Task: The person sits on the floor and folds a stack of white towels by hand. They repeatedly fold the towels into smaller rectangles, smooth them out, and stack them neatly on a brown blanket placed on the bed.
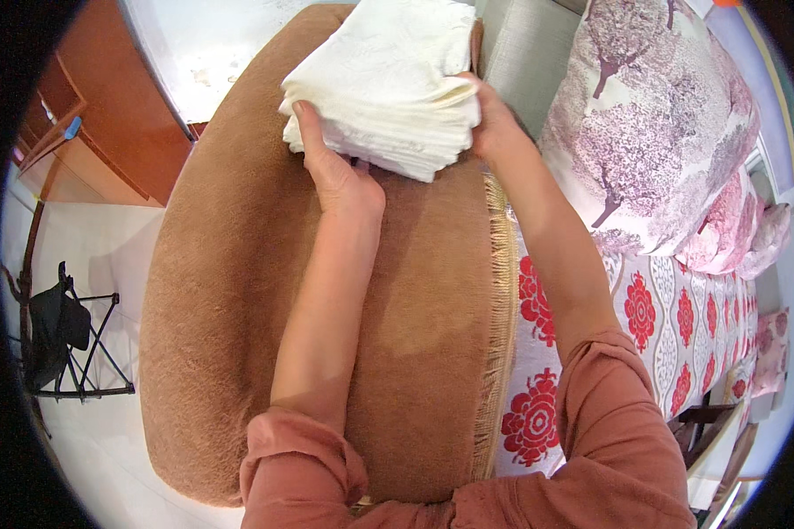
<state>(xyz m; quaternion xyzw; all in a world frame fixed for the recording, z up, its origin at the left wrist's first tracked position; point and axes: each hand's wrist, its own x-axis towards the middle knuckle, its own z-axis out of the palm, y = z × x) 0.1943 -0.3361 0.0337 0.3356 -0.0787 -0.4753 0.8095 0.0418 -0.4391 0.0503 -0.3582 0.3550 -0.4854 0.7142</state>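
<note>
A thick stack of folded white cloths (388, 75) is gripped between my two hands, over the far end of a brown fringed blanket (415, 309). My left hand (335, 172) holds the stack's near left corner, thumb up along the side and the other fingers hidden beneath. On the right edge, my right hand (496, 123) is closed round the layers, its fingers mostly out of sight behind them. The cloth edges fan out slightly toward me.
A large cushion with a tree print (653, 123) leans at the right, beside a grey backrest (525, 57). Red-and-white patterned fabric (640, 309) covers the seat right of the fringe. A black folding stand (84, 344) is on the floor at left, near a brown wooden cabinet (119, 106).
</note>
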